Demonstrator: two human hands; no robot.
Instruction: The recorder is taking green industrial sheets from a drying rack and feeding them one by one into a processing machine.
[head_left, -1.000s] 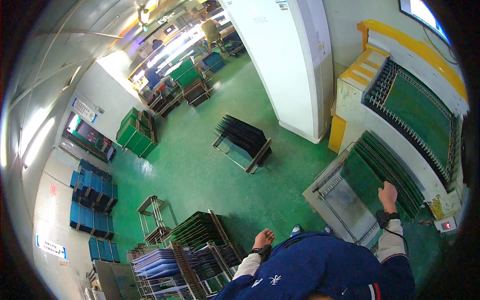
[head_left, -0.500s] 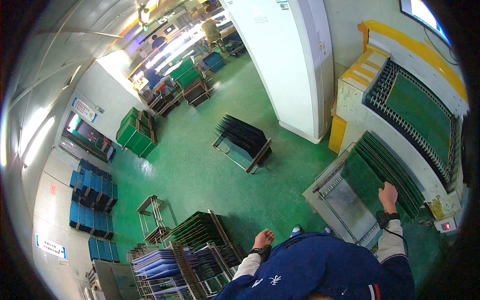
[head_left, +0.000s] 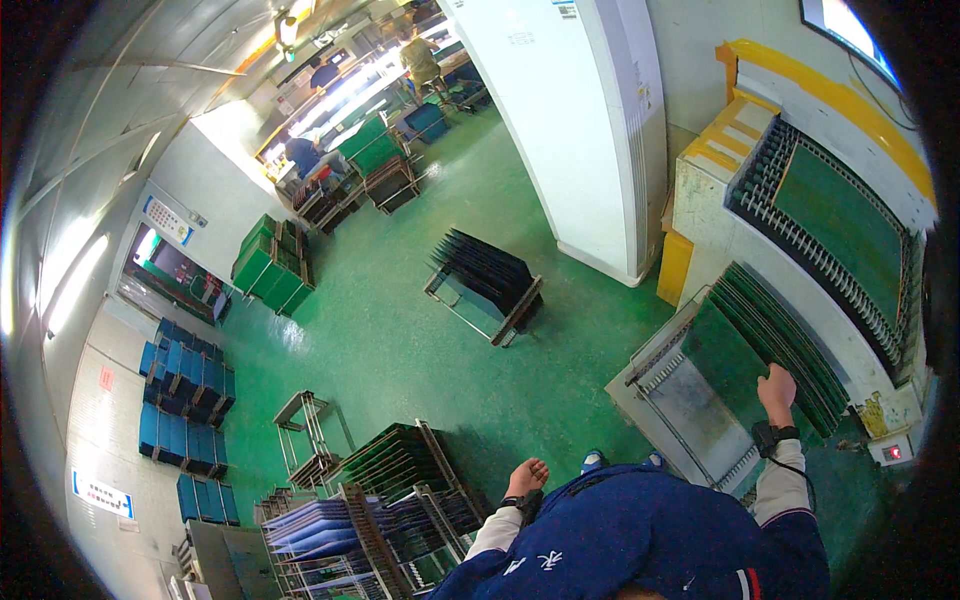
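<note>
My right hand (head_left: pixel 777 393) is closed at the edge of a thin green panel (head_left: pixel 722 350), the front one of several standing in a slotted rack (head_left: pixel 690 395) on my right. The fingertips are partly hidden behind the hand. More green panels (head_left: pixel 770 325) lean close together just behind it. My left hand (head_left: pixel 527 478) hangs at my left side with its fingers curled in and nothing visible in them. It is apart from the nearby metal rack of dark panels (head_left: pixel 400 460).
A roller conveyor (head_left: pixel 880 310) carrying a green panel runs at the right, beside a tall white cabinet (head_left: pixel 570 130). A small rack of dark panels (head_left: pixel 485 270) stands mid-floor. Purple panels (head_left: pixel 320 525) fill a rack at lower left; blue bins (head_left: pixel 185 370) line the left wall.
</note>
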